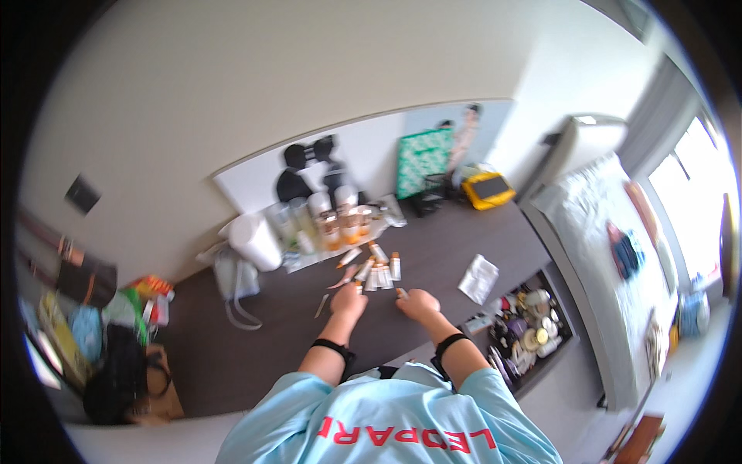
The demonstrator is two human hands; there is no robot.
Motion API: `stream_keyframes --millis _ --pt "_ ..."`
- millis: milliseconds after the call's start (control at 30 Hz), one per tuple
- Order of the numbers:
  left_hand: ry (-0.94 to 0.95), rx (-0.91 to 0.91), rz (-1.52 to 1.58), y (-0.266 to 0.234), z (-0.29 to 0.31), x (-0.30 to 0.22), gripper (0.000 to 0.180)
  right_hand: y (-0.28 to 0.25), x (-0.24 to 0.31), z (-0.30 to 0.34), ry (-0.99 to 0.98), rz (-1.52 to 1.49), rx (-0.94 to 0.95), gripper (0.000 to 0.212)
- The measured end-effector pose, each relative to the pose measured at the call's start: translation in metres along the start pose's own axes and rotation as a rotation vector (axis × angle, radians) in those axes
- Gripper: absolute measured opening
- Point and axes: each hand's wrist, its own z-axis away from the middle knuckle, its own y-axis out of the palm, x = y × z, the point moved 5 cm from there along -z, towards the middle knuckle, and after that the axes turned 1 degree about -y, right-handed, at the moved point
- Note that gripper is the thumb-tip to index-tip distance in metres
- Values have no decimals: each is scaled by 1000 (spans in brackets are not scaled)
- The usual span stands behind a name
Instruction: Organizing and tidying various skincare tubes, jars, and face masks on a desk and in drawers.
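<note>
Over the dark desktop, my left hand (349,301) is closed, with a small pale, orange-tipped tube showing at its fingertips. My right hand (420,305) pinches another small white-and-orange tube (401,294). Just beyond my hands lies a loose group of small white tubes with orange ends (379,277). A pinkish strip (345,276) rests beside them, close to my left hand. Farther left, a thin tan stick (321,305) lies on the desk. Fine detail on the tubes is blurred.
Bottles with amber contents (352,232) stand at the back beside a white cylinder (256,241) and a pale strapped bag (236,278). Right of my hands lies a crumpled white sheet (479,279). An open drawer (570,341) full of jars juts out at right. A yellow box (488,190) sits behind.
</note>
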Motion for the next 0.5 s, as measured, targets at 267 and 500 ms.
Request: stream_keyframes --millis 267,500 --pt "-107 508 848 56 18 -104 15 -19 -105 25 201 -837 -2 34" --pt "-47 1065 812 192 85 -226 20 7 -245 87 353 -1995 -126 19"
